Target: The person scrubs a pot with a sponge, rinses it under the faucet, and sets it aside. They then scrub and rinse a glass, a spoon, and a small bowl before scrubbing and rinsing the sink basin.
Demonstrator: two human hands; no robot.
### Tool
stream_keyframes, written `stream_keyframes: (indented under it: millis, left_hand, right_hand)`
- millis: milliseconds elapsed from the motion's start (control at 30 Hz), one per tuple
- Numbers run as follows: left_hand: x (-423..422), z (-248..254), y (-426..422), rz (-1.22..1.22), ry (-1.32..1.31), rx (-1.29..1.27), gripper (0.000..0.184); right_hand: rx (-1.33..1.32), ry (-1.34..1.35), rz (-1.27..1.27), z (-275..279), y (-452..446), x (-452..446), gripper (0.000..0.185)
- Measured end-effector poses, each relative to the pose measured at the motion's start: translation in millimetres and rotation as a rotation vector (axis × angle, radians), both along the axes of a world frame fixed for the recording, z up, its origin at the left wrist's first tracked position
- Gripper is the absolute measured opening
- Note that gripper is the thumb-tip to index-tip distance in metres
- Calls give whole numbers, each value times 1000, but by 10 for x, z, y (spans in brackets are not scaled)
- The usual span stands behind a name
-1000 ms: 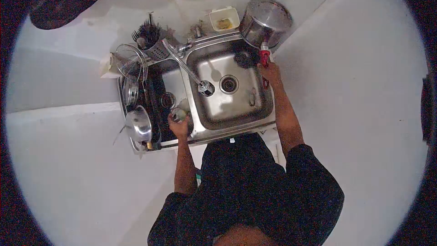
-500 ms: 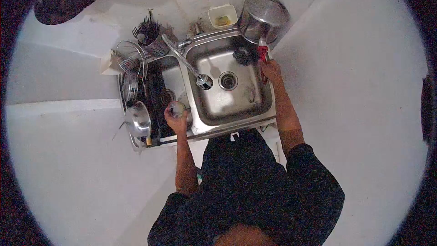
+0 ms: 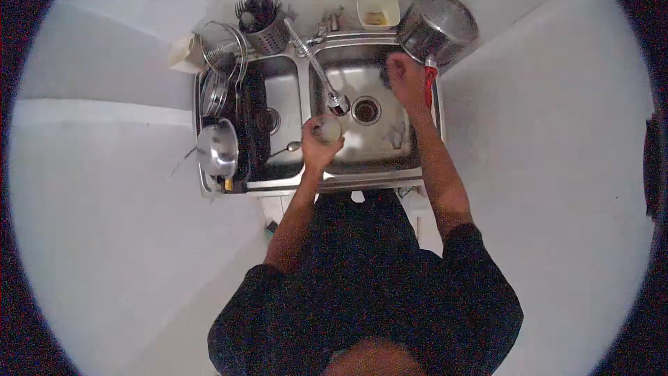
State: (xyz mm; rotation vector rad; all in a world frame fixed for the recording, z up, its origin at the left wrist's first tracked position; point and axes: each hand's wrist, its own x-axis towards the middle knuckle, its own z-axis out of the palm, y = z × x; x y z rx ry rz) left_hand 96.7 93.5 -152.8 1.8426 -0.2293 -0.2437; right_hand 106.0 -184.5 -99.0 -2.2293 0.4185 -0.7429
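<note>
My left hand is wrapped round a clear, round glass, held over the left side of the right sink basin, just below the spray faucet head. At the back right corner of that basin is my right hand, its fingers curled and partly hidden. It lies over or against a dark scrubber, and whether it grips it I cannot tell. Beside that hand, the red handle of a large steel pot hangs over the basin edge.
A cutlery holder full of forks and spoons stands behind the left basin. On the left are a dish rack with strainers and a steel bowl. A spoon lies near the left basin's divider. A white tub sits at the back.
My right hand has let go of the pot's red handle and moved left to the dark scrubber. My left hand has carried the glass from above the left basin to the right basin.
</note>
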Motion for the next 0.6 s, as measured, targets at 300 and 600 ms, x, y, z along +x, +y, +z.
stream_keyframes:
  millis: [300, 600]
  left_hand:
    - [72, -542, -222, -178, -91, 59, 82]
    - [180, -1226, -379, -193, 236, -179, 91]
  right_hand:
    - [-491, -19, 513, -276, 296, 1583, 52]
    - [-403, 155, 459, -255, 460, 1592, 16]
